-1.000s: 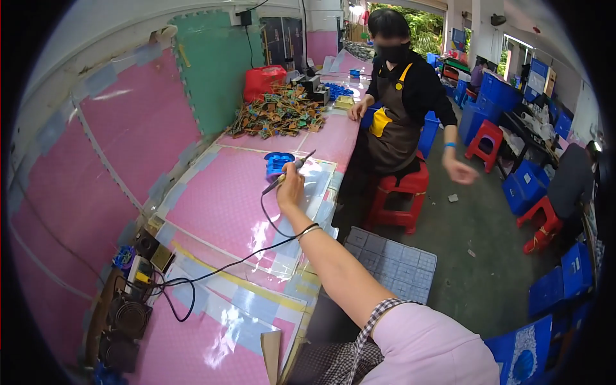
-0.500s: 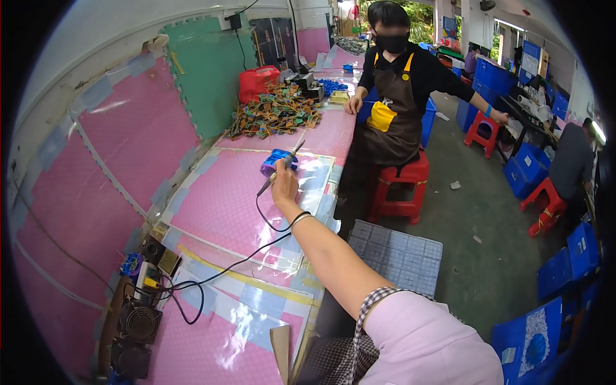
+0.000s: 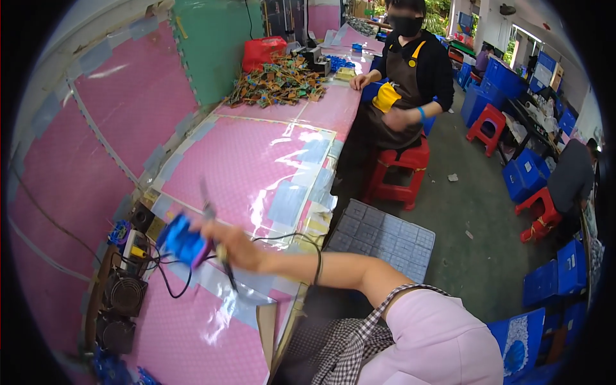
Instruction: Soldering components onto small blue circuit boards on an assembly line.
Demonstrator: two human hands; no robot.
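My right hand (image 3: 234,245), blurred by motion, is over the pink-covered bench (image 3: 247,160). It is closed on a soldering iron (image 3: 226,268), whose thin tip points away from me and whose black cord loops back over my forearm. In the same hand's fingers is a blue spool-like piece (image 3: 183,240) with a purple edge, too smeared to make out fully. My left hand is out of view.
Small fans (image 3: 127,294) and a power strip (image 3: 136,245) line the bench's left side. A heap of small circuit boards (image 3: 276,82) lies farther up, near a red bag (image 3: 263,52). A seated co-worker (image 3: 410,77) is at the far right end; a grey crate (image 3: 385,234) sits below the bench edge.
My right hand has come back toward me and left, carrying the iron and lifting the blue piece off the bench. The co-worker's outstretched arm has drawn in to the lap.
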